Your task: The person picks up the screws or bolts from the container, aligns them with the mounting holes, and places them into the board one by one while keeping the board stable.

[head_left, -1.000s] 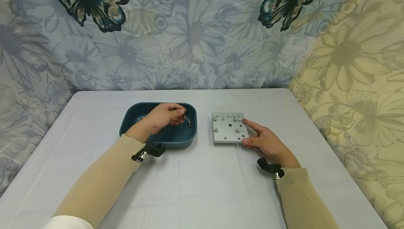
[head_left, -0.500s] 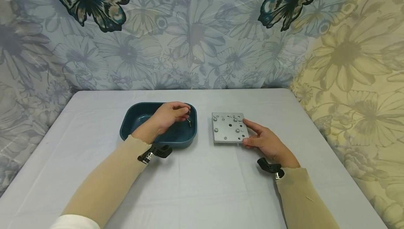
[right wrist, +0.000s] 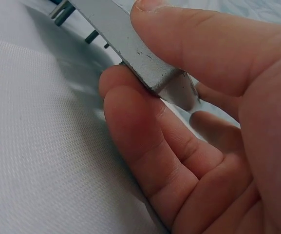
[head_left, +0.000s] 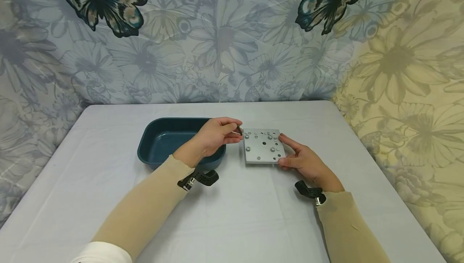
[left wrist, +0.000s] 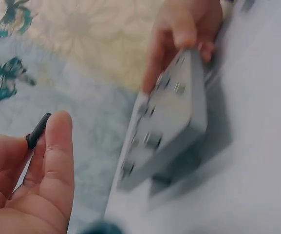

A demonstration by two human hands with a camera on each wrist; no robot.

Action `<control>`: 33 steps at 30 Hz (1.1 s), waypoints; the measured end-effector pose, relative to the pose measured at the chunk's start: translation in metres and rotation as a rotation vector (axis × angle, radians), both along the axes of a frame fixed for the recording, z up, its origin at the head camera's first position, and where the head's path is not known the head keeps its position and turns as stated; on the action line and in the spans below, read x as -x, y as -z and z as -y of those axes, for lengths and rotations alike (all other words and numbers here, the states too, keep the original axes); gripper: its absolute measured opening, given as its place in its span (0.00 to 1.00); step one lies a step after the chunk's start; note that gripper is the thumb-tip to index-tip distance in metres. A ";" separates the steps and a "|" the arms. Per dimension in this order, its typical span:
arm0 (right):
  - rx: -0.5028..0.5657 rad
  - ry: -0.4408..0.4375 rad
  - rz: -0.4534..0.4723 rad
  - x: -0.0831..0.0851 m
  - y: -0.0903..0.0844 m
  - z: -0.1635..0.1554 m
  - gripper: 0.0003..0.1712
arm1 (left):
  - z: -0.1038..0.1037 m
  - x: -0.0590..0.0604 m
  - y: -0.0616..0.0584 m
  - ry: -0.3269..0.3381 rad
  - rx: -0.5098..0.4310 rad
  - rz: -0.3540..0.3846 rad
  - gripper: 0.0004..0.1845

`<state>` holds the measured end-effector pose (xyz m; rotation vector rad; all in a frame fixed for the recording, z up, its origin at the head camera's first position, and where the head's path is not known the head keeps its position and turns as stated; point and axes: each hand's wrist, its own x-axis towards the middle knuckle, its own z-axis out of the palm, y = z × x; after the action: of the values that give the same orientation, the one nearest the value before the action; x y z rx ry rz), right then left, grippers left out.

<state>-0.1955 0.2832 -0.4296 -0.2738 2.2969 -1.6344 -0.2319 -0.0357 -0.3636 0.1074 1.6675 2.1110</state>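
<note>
Head view: left hand [head_left: 214, 136] pinches small dark screw [head_left: 239, 130] at plate's 9 o'clock edge, not yet seated. Right hand [head_left: 304, 162] fingers grip grey metal plate [head_left: 262, 147] corner at 4 o'clock. Blue tray [head_left: 163, 142] on bench [head_left: 235, 214]. Several screws already fitted; some holes open.

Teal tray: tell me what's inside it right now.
The teal tray shows only a bare dark floor in the head view. The left hand, pinching a small dark screw, and its wrist cover the tray's right end, so anything lying there is hidden.
</note>
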 end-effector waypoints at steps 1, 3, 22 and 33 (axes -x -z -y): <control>0.001 -0.001 0.000 0.000 0.000 -0.001 0.54 | -0.006 -0.002 0.000 0.010 0.004 -0.003 0.14; -0.012 0.011 0.005 -0.001 0.001 -0.002 0.54 | -0.018 -0.004 0.001 0.026 -0.005 0.002 0.15; -0.060 0.024 0.026 -0.001 0.000 0.000 0.54 | -0.068 -0.011 0.012 0.112 0.259 -0.201 0.12; -0.033 0.013 0.025 0.002 0.002 -0.002 0.53 | -0.081 -0.015 0.019 0.111 0.533 -0.473 0.10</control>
<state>-0.1972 0.2850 -0.4321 -0.2293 2.3097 -1.5952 -0.2171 0.0455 -0.3830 0.5500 2.3772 1.5681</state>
